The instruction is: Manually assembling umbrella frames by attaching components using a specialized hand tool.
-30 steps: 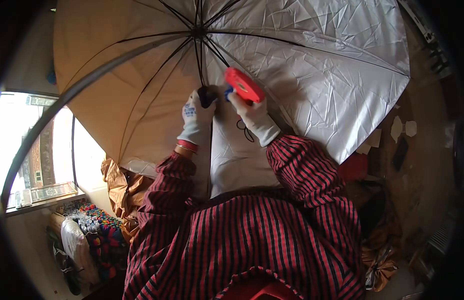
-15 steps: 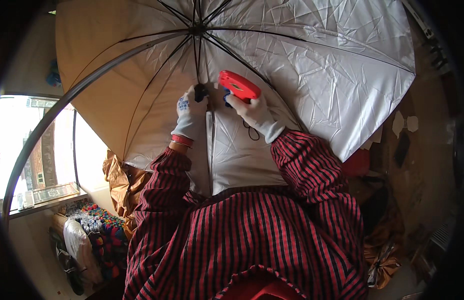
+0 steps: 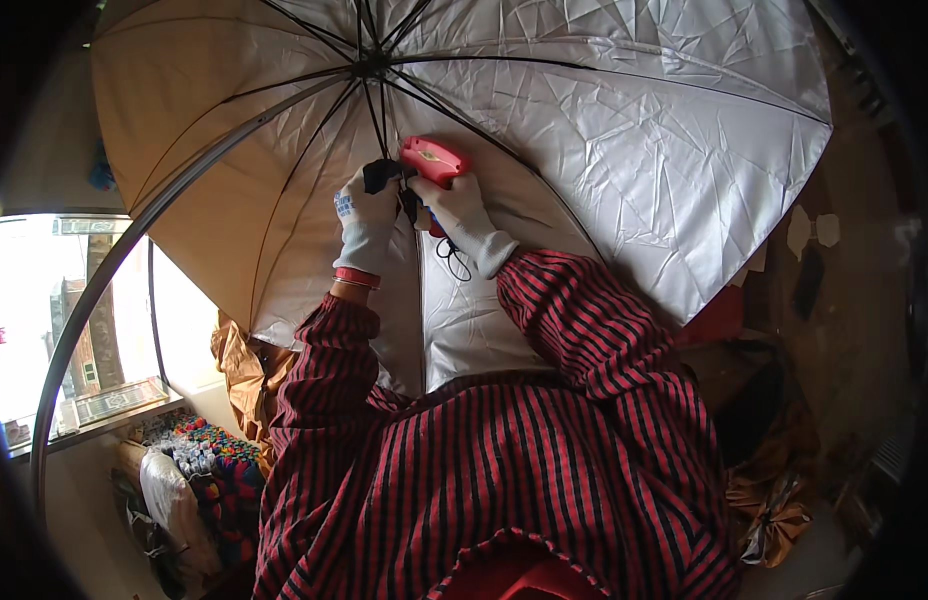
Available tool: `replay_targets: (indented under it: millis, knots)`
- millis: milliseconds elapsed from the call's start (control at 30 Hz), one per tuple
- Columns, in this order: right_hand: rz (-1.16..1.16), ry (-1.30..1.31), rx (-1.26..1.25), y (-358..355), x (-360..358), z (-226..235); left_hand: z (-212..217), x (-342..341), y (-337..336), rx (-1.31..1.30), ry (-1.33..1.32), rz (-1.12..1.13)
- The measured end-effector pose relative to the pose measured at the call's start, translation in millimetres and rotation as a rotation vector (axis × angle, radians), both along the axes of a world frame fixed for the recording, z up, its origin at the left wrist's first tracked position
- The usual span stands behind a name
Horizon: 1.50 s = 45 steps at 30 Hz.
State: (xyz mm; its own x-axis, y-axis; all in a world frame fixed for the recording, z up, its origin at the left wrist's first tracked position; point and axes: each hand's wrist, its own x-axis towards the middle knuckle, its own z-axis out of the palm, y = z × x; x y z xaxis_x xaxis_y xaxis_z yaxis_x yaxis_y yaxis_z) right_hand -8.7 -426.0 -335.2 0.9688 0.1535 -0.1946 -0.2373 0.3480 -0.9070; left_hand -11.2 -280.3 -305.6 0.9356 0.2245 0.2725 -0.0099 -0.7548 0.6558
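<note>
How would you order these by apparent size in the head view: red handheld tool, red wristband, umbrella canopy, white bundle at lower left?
Largest to smallest:
1. umbrella canopy
2. white bundle
3. red handheld tool
4. red wristband

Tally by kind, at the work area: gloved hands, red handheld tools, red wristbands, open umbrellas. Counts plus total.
Gloved hands: 2 (left hand, right hand)
Red handheld tool: 1
Red wristband: 1
Open umbrella: 1
Total: 5
</note>
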Motion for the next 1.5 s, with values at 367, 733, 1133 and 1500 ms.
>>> replay_targets:
  millis: [367,733,1133,1500]
  knots:
    - [0.046,-0.054,-0.033,-11,5,-4,-7,2,-6,-0.143,0.006,0.060]
    - [0.094,0.032,0.079,-20,12,-3,-15,2,-5,-0.171,-0.063,0.015]
    - [0.803,0.385,0.857,-49,41,-20,0,-1,-10,-0.375,0.192,0.112]
    - [0.641,0.371,0.645,-52,33,5,7,-3,-15,-0.473,0.235,0.087]
